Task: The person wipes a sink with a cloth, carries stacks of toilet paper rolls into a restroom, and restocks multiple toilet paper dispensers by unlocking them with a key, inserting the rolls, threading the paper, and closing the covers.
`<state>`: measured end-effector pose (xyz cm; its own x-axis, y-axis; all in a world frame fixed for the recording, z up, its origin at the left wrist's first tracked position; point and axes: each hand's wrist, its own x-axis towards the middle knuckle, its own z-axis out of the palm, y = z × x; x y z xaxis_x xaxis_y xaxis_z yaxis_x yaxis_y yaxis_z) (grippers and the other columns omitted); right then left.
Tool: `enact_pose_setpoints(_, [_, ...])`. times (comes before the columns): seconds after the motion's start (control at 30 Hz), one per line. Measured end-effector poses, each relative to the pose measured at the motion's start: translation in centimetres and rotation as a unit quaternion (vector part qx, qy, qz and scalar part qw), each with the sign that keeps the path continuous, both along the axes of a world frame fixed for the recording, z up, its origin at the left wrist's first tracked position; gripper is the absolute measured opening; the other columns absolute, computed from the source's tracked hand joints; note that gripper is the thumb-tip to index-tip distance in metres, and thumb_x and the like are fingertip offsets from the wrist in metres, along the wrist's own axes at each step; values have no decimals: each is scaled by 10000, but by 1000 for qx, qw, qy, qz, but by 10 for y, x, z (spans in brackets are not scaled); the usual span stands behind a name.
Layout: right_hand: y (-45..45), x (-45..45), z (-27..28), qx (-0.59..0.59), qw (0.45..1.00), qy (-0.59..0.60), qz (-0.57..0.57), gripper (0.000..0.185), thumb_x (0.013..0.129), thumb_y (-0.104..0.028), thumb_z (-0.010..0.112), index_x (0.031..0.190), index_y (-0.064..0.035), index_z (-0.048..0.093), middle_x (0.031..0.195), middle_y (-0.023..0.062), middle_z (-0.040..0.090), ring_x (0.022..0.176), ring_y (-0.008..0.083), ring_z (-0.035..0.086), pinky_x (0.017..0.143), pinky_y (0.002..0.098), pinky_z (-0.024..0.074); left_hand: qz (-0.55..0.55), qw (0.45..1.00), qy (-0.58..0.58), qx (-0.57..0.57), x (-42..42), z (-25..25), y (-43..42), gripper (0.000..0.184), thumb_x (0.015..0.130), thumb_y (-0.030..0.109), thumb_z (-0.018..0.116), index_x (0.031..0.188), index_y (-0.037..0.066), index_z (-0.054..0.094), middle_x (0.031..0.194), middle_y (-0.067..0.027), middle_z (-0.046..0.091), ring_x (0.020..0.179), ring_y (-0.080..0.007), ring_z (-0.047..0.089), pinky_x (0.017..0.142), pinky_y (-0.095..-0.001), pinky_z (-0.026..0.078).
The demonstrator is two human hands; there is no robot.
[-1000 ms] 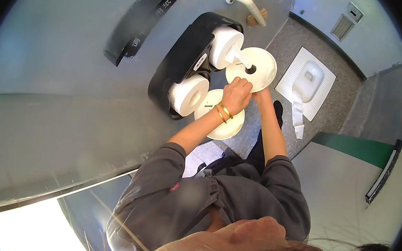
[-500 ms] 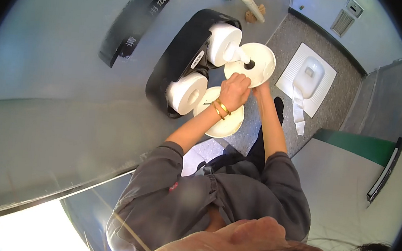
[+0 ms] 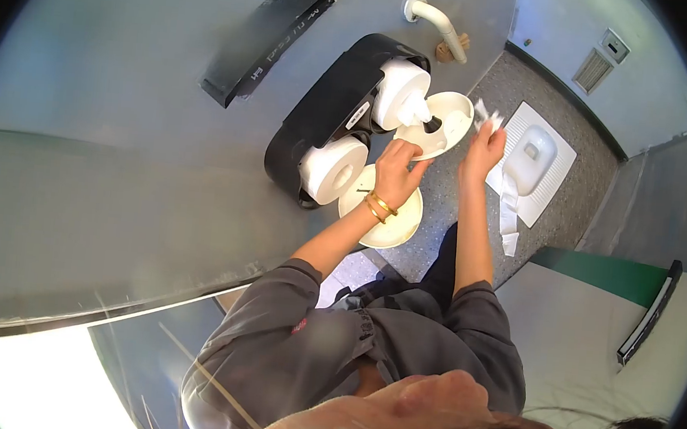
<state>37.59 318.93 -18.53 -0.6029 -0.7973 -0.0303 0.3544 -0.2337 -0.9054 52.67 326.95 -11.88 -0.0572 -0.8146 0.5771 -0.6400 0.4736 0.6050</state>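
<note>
My left hand (image 3: 396, 174), with gold bracelets at the wrist, grips the near rim of a round cream cover (image 3: 456, 114), its fingers curled over the edge. The cover is tilted and swung out from a black double paper dispenser (image 3: 321, 102). Torn paper hangs from the upper toilet roll (image 3: 396, 96) towards it. A second cream cover (image 3: 390, 227) hangs open below my left wrist, in front of the lower toilet roll (image 3: 329, 174). To the right, my right hand (image 3: 484, 152) is raised with crumpled white paper (image 3: 489, 115) in its fingers, apart from the cover.
Beyond my right hand, a squat toilet (image 3: 538, 162) is set in the floor, with a paper strip (image 3: 509, 221) trailing from it. A pale grab bar (image 3: 438, 22) projects from the wall above the dispenser. A black panel (image 3: 273, 41) is mounted on the left wall.
My right hand has moved from the upper cover to the right and now shows crumpled paper. The upper cover has tipped more edge-on. My left hand stays near its rim; the view has shifted slightly.
</note>
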Motion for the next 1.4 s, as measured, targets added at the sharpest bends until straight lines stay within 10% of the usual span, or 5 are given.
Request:
enact_pose_setpoints(0.63, [-76,99,130,-205,927,311,-33,100,856,-81,609,924,-8,595,788,92,582,627,173,533,565,298,431,-28,967,167,190,22,55,88,229,773,45,666,996,26,620,1004,-120,594,896,-270,587,755,-333,472])
enact_pose_setpoints(0.87, [130,45,131,-124,743,382,535,126,799,-87,656,892,-8,623,675,52,571,529,83,474,475,260,379,-28,998,60,21,45,96,117,352,858,150,555,1176,1,532,1279,-220,448,1203,-341,440,1003,-398,348])
enact_pose_setpoints(1.03, [180,77,108,-35,806,224,547,217,832,-43,574,1046,-16,599,772,98,645,620,108,573,539,245,430,50,930,311,188,45,43,126,367,990,245,424,822,-7,631,658,-1,573,641,-73,522,605,-247,445])
enact_pose_setpoints(1.3, [23,66,70,-58,892,439,96,290,877,-241,610,1031,5,605,888,157,667,813,256,646,721,339,494,65,917,272,284,76,19,138,419,949,271,526,591,55,510,547,57,444,542,-29,381,516,-220,324])
enact_pose_setpoints(1.4, [-24,77,37,110,900,323,270,236,905,-230,578,974,-7,609,753,113,638,653,205,611,567,293,466,60,910,285,295,77,22,151,405,942,264,535,595,56,516,555,59,449,544,-28,380,515,-217,319])
